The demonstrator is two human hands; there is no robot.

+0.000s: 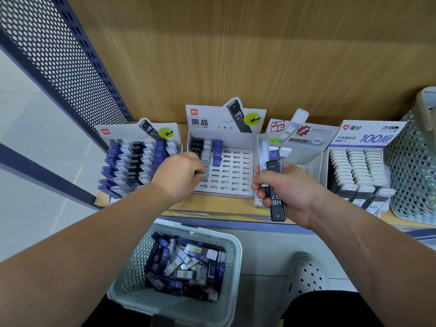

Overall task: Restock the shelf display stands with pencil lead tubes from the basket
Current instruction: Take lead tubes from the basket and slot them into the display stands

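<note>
Head view: the wooden shelf (224,207) runs beyond both hands, and below and between them stands the pale green basket (236,246), holding loose pencil lead tubes (186,263). The half-filled middle display stand (236,171) sits just past the left hand (178,177), whose curled fingertips reach its left slots; whether they pinch a tube is unclear. The right hand (290,187) clasps a bundle of tubes (277,206), a black one foremost.

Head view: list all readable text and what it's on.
"黑晶", "HB 0.7": middle stand header
"HB 0.7": left stand header
"HB 0.7": black tube in right hand
"爱好", "2B", "100根": right stand header
"爆款": third stand header
Small print elsewhere: too blurred.
</note>
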